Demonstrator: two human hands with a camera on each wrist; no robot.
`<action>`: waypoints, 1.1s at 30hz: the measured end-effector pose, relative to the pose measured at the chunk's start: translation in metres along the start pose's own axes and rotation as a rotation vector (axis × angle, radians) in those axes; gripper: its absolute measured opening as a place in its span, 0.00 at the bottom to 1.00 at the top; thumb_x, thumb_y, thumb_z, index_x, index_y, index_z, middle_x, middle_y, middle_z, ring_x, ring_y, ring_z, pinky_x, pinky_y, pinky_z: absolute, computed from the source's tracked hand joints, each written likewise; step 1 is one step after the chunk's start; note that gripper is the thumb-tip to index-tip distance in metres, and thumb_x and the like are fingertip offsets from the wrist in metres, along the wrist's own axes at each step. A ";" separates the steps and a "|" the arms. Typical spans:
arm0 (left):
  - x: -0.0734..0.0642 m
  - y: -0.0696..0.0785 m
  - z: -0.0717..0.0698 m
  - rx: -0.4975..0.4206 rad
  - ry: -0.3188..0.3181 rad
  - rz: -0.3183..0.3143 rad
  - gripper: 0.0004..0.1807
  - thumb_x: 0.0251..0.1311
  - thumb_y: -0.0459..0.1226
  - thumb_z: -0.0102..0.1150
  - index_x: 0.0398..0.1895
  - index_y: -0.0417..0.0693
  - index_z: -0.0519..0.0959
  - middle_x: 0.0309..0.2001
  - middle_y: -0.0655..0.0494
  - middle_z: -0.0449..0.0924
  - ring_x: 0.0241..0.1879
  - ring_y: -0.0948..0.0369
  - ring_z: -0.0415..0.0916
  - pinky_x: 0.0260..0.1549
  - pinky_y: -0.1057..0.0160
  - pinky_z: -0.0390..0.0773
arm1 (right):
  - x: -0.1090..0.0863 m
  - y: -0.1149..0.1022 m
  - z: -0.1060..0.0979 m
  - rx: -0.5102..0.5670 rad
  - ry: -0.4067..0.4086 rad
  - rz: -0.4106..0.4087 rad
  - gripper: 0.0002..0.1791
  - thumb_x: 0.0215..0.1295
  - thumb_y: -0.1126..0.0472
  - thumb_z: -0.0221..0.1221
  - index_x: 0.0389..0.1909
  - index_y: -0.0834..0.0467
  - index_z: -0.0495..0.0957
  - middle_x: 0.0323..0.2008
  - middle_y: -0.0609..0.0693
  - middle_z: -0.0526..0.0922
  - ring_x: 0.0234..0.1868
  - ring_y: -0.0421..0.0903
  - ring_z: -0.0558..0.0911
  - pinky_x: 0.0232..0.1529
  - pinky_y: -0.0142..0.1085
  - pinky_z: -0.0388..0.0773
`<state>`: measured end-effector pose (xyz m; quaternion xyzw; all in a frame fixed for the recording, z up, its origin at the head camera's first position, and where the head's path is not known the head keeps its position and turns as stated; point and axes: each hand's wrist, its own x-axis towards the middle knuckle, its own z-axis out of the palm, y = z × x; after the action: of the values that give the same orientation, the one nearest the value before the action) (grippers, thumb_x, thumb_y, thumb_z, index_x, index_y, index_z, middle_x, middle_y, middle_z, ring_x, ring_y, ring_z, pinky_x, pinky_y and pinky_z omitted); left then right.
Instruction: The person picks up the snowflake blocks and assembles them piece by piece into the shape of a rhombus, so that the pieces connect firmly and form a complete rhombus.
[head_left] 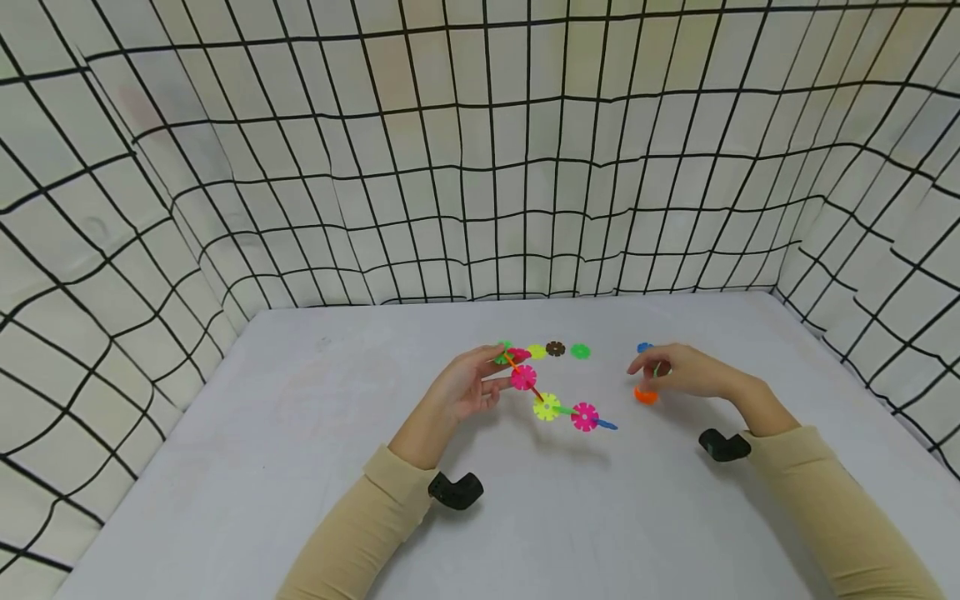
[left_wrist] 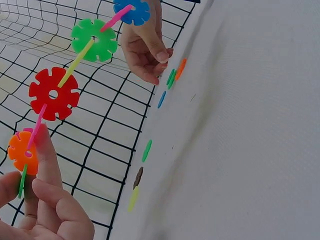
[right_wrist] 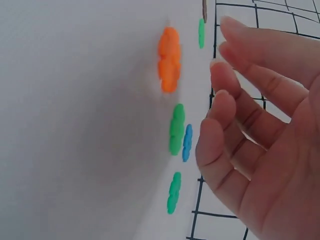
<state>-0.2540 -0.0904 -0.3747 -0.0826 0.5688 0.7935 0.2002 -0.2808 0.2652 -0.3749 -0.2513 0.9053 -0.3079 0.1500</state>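
My left hand [head_left: 467, 387] pinches one end of a chain of slotted plastic discs [head_left: 547, 407], joined edge to edge at angles. The chain hangs in the air, slanting down to the right. In the left wrist view a green disc [left_wrist: 22, 181] lies between thumb and fingers, with an orange disc [left_wrist: 22, 152] and a red disc [left_wrist: 54, 94] beyond. Over the table, my right hand [head_left: 686, 372] has its fingers loosely bent and holds nothing. Near it lie a loose orange disc [right_wrist: 169, 60], a green disc [right_wrist: 177, 130] and a blue disc [right_wrist: 187, 143].
Farther back on the white table [head_left: 262, 450] lie a loose yellow disc [head_left: 536, 352], a brown disc [head_left: 555, 348] and a green disc [head_left: 581, 352]. White walls with black netting [head_left: 495, 167] enclose the back and sides. Each sleeve has a black wrist device [head_left: 456, 492] on it.
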 end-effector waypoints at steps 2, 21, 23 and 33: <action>0.000 0.000 0.000 -0.002 -0.004 0.000 0.07 0.76 0.41 0.54 0.48 0.48 0.75 0.39 0.57 0.83 0.29 0.63 0.83 0.22 0.73 0.72 | 0.000 0.003 0.001 -0.011 -0.009 0.021 0.15 0.66 0.59 0.66 0.52 0.59 0.82 0.35 0.47 0.77 0.38 0.47 0.76 0.40 0.40 0.72; -0.002 0.000 0.000 -0.018 0.001 -0.005 0.06 0.76 0.41 0.55 0.46 0.49 0.76 0.41 0.55 0.82 0.30 0.63 0.83 0.22 0.73 0.73 | 0.005 0.006 0.005 -0.037 -0.059 0.103 0.13 0.63 0.61 0.69 0.44 0.60 0.78 0.35 0.49 0.75 0.41 0.49 0.73 0.40 0.41 0.69; -0.002 0.000 0.000 -0.020 0.001 -0.004 0.06 0.76 0.41 0.55 0.46 0.49 0.76 0.41 0.55 0.82 0.30 0.63 0.83 0.22 0.73 0.73 | 0.005 0.005 0.005 -0.040 -0.055 0.101 0.13 0.62 0.61 0.70 0.43 0.60 0.77 0.37 0.49 0.76 0.42 0.50 0.73 0.41 0.41 0.70; -0.004 0.001 0.001 -0.026 -0.011 0.002 0.06 0.76 0.41 0.54 0.46 0.48 0.75 0.40 0.56 0.83 0.30 0.63 0.83 0.22 0.73 0.73 | 0.003 0.002 0.005 -0.007 -0.037 0.109 0.13 0.63 0.64 0.68 0.44 0.60 0.75 0.33 0.49 0.77 0.35 0.47 0.75 0.39 0.39 0.73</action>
<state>-0.2505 -0.0906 -0.3718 -0.0801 0.5573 0.8015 0.2014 -0.2821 0.2623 -0.3804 -0.2078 0.9158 -0.2913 0.1823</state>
